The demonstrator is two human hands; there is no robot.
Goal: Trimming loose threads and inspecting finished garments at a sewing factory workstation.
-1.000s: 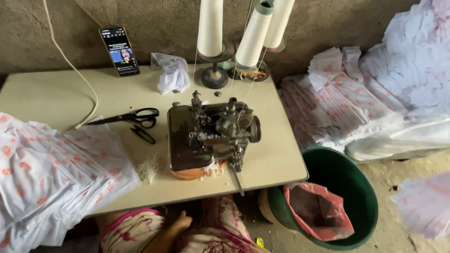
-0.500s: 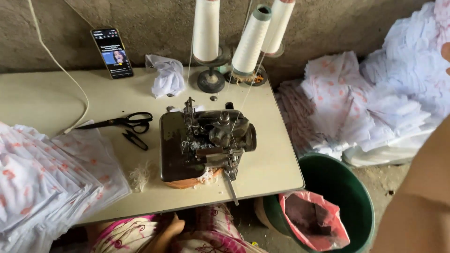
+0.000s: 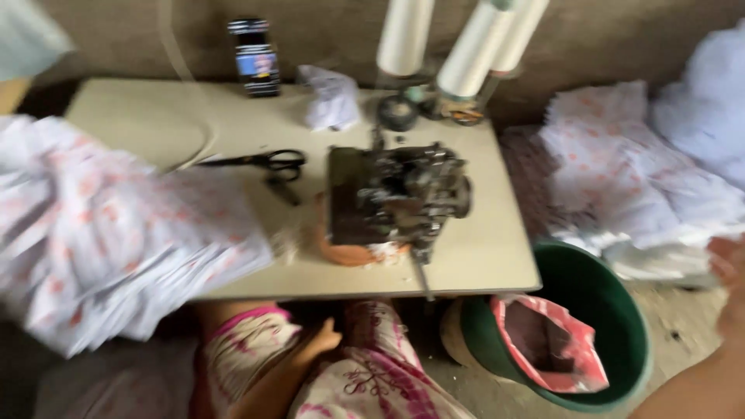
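Note:
The view is blurred by motion. My left hand (image 3: 320, 341) rests on my lap in patterned cloth under the table's front edge, holding nothing. My right hand (image 3: 729, 268) shows at the far right edge, half cut off, reaching beside the heap of white printed fabric (image 3: 644, 178); its fingers are not readable. A dark overlock sewing machine (image 3: 396, 198) stands on the cream table (image 3: 155, 116). Black scissors (image 3: 264, 163) lie to the left of the machine.
A big stack of white printed fabric pieces (image 3: 101, 233) hangs over the table's left side. At the back stand a phone (image 3: 256, 66), a crumpled white cloth (image 3: 330, 97) and tall thread cones (image 3: 473, 58). A green basin (image 3: 597, 287) with a pink bag (image 3: 551, 341) sits on the floor.
The view has swung left and blurred. My right arm, which entered at the right edge half a second ago, now lies lower right near the fabric heap. My left hand stays on my lap.

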